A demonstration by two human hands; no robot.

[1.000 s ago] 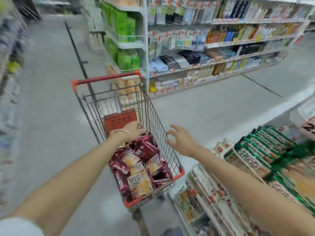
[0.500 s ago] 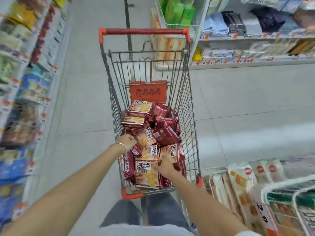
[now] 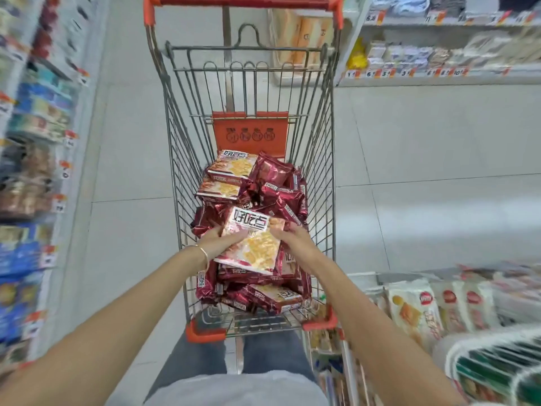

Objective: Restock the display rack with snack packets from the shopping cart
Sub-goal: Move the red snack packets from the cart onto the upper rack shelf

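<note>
Your left hand and right hand are both down inside the shopping cart. They hold one snack packet by opposite edges: left thumb across its face, right fingers curled on the far right corner. It sits just above the pile, near your end of the basket. There may be more packets pinched under it, can't tell.

Risks from here:
- The film looks glossy and slick, so an edge-only pinch could let the packet slide out as you lift
- If you've got a stack, the lower ones could fan out and drop back in or over the side
- The contents look like flat crackers, so squeezing hard likely breaks them
- The cart walls are tall wire, and a corner or seam could catch on the way out
- The display rack is low on your right, just beside the cart and blurred. A blind swing could knock the white bags already in it

Materials and shapes: the packets are flat rectangular pillow packs in shiny maroon foil, with a pale front panel, a cracker photo, bold black lettering and crinkly ends. The pile is loose and tilted every way. The cart is a thin grey steel grid with orange plastic corner bumpers. There's a thin metal bracelet on your left wrist. The rack looks like white coated wire
</note>
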